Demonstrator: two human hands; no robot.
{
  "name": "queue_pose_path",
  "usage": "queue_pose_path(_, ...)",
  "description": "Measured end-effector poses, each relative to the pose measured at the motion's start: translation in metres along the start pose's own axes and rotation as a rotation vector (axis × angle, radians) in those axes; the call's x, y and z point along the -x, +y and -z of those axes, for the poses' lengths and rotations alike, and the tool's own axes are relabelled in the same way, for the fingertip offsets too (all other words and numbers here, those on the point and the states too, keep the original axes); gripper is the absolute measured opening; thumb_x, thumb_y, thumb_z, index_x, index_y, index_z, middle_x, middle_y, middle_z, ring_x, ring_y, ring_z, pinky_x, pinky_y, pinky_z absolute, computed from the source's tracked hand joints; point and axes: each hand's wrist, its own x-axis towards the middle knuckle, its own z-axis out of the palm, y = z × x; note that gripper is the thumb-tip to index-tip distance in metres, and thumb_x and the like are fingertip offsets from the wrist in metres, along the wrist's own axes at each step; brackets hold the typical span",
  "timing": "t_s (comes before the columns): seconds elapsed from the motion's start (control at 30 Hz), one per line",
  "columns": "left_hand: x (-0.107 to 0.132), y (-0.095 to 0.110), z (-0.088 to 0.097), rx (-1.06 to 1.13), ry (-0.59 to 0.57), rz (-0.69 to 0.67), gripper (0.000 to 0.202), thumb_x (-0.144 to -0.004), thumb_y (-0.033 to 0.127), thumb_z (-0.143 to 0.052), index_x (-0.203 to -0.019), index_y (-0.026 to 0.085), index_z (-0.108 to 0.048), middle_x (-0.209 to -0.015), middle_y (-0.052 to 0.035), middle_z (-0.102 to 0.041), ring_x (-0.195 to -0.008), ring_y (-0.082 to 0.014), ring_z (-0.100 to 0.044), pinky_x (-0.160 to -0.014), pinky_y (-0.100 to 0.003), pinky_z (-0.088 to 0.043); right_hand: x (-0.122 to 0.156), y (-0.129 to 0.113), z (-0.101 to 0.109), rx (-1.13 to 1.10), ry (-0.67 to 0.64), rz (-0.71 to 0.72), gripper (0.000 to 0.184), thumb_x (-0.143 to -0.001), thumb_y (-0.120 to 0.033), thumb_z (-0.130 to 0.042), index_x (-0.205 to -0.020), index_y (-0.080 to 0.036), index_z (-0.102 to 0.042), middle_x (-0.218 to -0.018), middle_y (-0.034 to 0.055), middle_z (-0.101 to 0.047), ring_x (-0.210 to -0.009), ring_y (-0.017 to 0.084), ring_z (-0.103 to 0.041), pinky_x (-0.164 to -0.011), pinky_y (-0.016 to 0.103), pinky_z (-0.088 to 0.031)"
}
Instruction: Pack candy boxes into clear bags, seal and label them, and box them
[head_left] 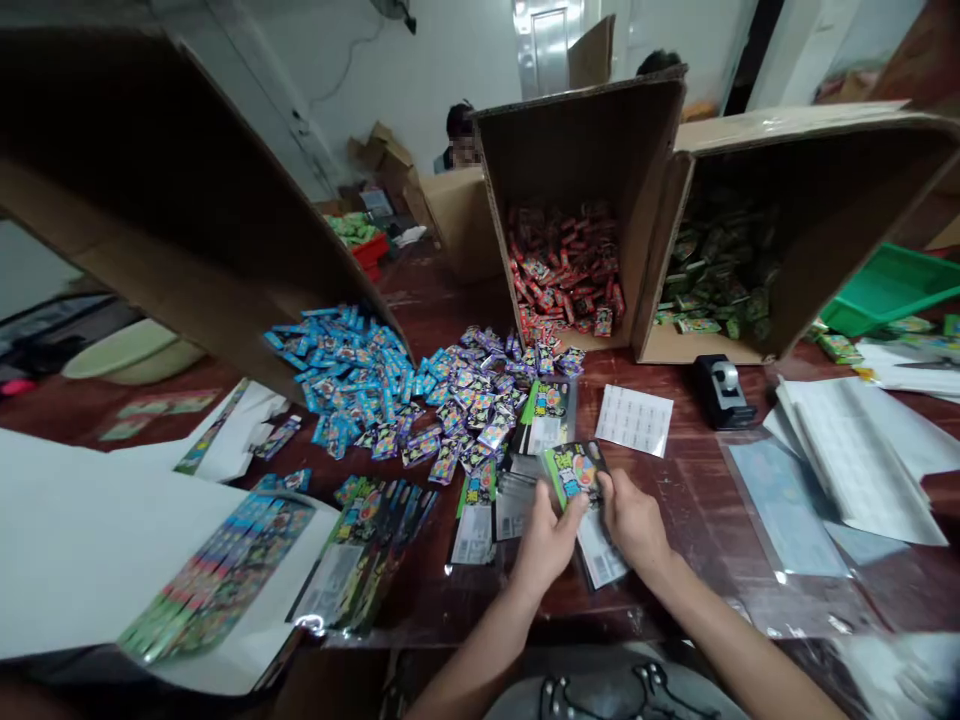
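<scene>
Grey clothing (606, 698) lies nearest; left hand (544, 540) and right hand (636, 522) pinch one packet (598, 542) between them, long axis slanting far-left to near-right.

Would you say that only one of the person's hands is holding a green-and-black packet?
No, the left hand and right hand both grip the packet.
</scene>
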Motion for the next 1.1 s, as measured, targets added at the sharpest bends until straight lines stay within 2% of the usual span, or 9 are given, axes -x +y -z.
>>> queue_pose_path(0.23, 0.043, -0.034, 0.000, -0.166, -0.307, 0.109, 0.046, -0.098, 0.044, -0.064, -0.137, 0.020, -0.062, -0.127, -0.0135, -0.080, -0.115, -0.0282, -0.077, -0.106, -0.044, -0.060, 0.044, 0.028, 0.013, 0.033, -0.170, -0.102, 0.035, -0.111, -0.049, -0.033, -0.104, -0.026, -0.059, -0.081, 0.0101, -0.080, -0.069, 0.034, -0.080, -0.058, 0.041, -0.058)
queue_pose_path(0.33, 0.033, -0.006, 0.047, -0.298, -0.262, 0.028, 0.077, -0.092, 0.045, -0.074, -0.160, 0.023, -0.046, -0.143, -0.0151, -0.074, -0.120, -0.0287, -0.076, -0.108, -0.045, -0.060, 0.054, 0.038, 0.032, 0.037, -0.232, -0.155, 0.044, -0.111, -0.055, -0.040, -0.131, -0.021, -0.057, -0.115, 0.0173, -0.082, -0.091, 0.035, -0.084, -0.073, 0.046, -0.065)
queue_pose_path(0.4, 0.005, 0.024, 0.102, -0.516, -0.068, -0.066, 0.061, -0.100, 0.045, -0.063, -0.156, 0.025, -0.054, -0.144, -0.0130, -0.073, -0.127, -0.0275, -0.073, -0.115, -0.045, -0.056, 0.041, 0.038, 0.046, 0.049, -0.244, -0.143, 0.050, -0.108, -0.061, -0.045, -0.135, -0.020, -0.056, -0.124, 0.0172, -0.079, -0.103, 0.035, -0.082, -0.082, 0.049, -0.066)
queue_pose_path(0.53, -0.096, 0.077, 0.223, -1.088, 0.240, -0.234, 0.050, -0.104, 0.035, -0.054, -0.151, 0.018, -0.062, -0.150, -0.0164, -0.068, -0.143, -0.0332, -0.061, -0.125, -0.049, -0.045, -0.034, 0.006, 0.050, 0.084, -0.230, 0.137, 0.049, -0.106, -0.062, -0.055, -0.131, -0.020, -0.062, -0.117, 0.0170, -0.076, -0.109, 0.036, -0.077, -0.095, 0.054, -0.064)
queue_pose_path(0.67, -0.213, 0.090, 0.296, -1.482, 0.047, -0.140, 0.085, -0.089, 0.030, -0.075, -0.167, 0.019, -0.043, -0.170, -0.0225, -0.044, -0.157, -0.0423, -0.043, -0.127, -0.054, -0.038, -0.147, -0.064, -0.006, 0.070, -0.314, 0.528, 0.046, -0.109, -0.047, -0.055, -0.144, -0.017, -0.058, -0.135, 0.0197, -0.069, -0.130, 0.036, -0.067, -0.114, 0.056, -0.055)
queue_pose_path(0.73, -0.253, 0.085, 0.310, -1.644, -0.105, -0.060, 0.099, -0.080, 0.026, -0.082, -0.170, 0.026, -0.039, -0.177, -0.0212, -0.033, -0.160, -0.0471, -0.036, -0.125, -0.060, -0.036, -0.205, -0.102, -0.048, 0.104, -0.453, 0.639, 0.052, -0.105, -0.038, -0.062, -0.151, -0.014, -0.054, -0.147, 0.0196, -0.064, -0.140, 0.034, -0.061, -0.121, 0.053, -0.051)
queue_pose_path(0.9, -0.284, 0.066, 0.321, -1.770, -0.222, -0.084, 0.095, -0.081, 0.018, -0.070, -0.170, 0.018, -0.036, -0.154, -0.0227, -0.064, -0.145, -0.0411, -0.056, -0.123, -0.057, -0.036, -0.312, -0.174, -0.131, 0.439, -0.668, 0.553, 0.078, -0.087, -0.016, -0.079, -0.159, -0.016, -0.050, -0.166, 0.0207, -0.052, -0.157, 0.040, -0.045, -0.125, 0.060, -0.045)
queue_pose_path(1.0, -0.277, 0.062, 0.329, -1.821, -0.192, -0.124, 0.083, -0.087, 0.023, -0.065, -0.165, 0.010, -0.041, -0.153, -0.0257, -0.062, -0.142, -0.0410, -0.056, -0.118, -0.053, -0.039, -0.336, -0.188, -0.151, 0.456, -0.719, 0.474, 0.056, -0.085, -0.004, -0.072, -0.141, -0.011, -0.066, -0.145, 0.0241, -0.070, -0.135, 0.041, -0.066, -0.110, 0.057, -0.056)
queue_pose_path(1.1, -0.265, 0.077, 0.341, -1.875, -0.182, -0.159, 0.055, -0.096, 0.035, -0.057, -0.145, 0.011, -0.061, -0.146, -0.0203, -0.067, -0.137, -0.0398, -0.056, -0.114, -0.050, -0.042, -0.341, -0.177, -0.140, 0.370, -0.685, 0.463, 0.045, -0.099, -0.005, -0.054, -0.143, -0.012, -0.064, -0.142, 0.0219, -0.072, -0.122, 0.033, -0.073, -0.104, 0.049, -0.059)
